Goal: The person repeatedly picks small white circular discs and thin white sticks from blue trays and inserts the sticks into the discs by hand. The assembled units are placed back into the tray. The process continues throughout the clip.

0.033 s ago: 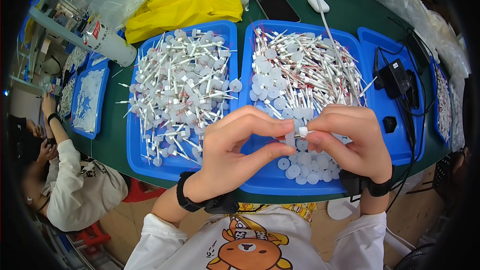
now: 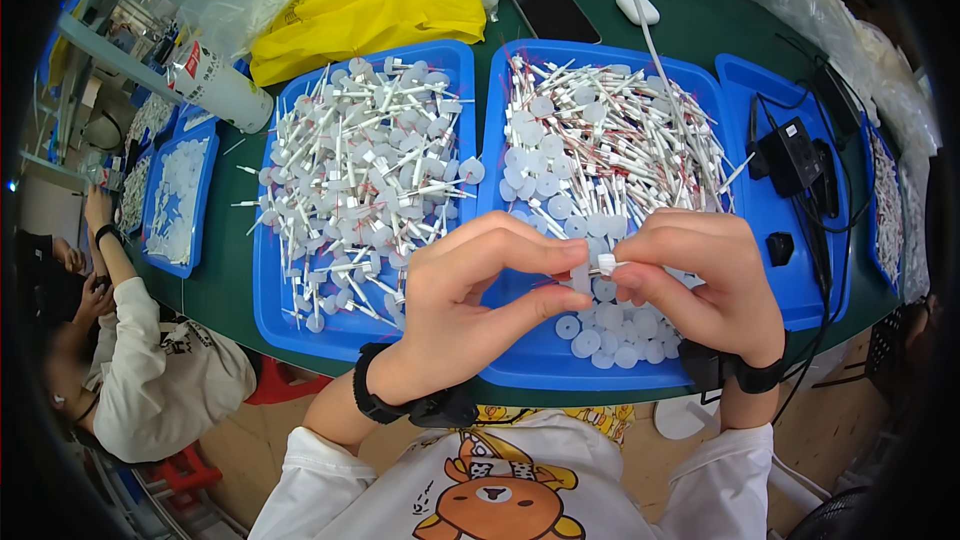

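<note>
Above the near part of the middle blue tray point(image 2: 600, 376), my two hands meet fingertip to fingertip. Thumb and index finger of my left hand point(image 2: 460, 285) pinch a translucent white plastic disc point(image 2: 580, 276), seen edge-on. My right hand point(image 2: 705, 265) is closed on a small white stick-like piece, whose ribbed white head point(image 2: 606, 264) points at the disc and seems to touch it. Fingers hide the rest of that piece. Beneath my hands lie loose translucent discs point(image 2: 628, 328); farther back in the tray are white sticks with red wires point(image 2: 640, 155).
A left blue tray point(image 2: 310, 342) holds sticks fitted with discs. A third blue tray point(image 2: 835, 270) carries a black device point(image 2: 790, 155) and cables. Behind are a yellow bag point(image 2: 365, 20), a phone point(image 2: 552, 10) and a white cup point(image 2: 220, 88). A co-worker point(image 2: 170, 370) sits at left.
</note>
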Available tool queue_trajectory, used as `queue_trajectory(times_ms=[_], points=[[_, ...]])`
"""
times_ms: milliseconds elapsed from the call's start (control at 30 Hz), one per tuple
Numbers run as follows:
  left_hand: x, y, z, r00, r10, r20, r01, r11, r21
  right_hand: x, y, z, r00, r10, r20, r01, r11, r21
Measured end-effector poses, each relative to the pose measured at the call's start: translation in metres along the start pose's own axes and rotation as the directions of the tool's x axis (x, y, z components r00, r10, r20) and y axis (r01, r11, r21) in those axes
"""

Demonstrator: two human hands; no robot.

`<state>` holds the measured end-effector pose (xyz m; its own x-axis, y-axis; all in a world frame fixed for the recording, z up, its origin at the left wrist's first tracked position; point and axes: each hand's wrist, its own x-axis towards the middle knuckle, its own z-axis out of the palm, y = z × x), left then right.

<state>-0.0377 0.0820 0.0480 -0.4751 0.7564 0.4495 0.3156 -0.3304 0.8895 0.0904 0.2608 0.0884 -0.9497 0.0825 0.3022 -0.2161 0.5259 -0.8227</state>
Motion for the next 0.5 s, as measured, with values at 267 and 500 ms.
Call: queue_trajectory(times_ms=[267, 500], points=[[0.0003, 0.0021, -0.0007, 0.999, -0.031, -0.018, 0.032, 0.999, 0.044, 0.0014, 0.0018, 0.0016, 0.999, -0.039, 0.001, 0.039, 0.999, -0.025], [0.0019, 0.0052, 0.0007, 0.999, -0.042, -0.017, 0.044, 0.994, 0.103, 0.0017, 0.001, 0.0008, 0.999, -0.014, 0.038, 0.014, 1.0, -0.007]])
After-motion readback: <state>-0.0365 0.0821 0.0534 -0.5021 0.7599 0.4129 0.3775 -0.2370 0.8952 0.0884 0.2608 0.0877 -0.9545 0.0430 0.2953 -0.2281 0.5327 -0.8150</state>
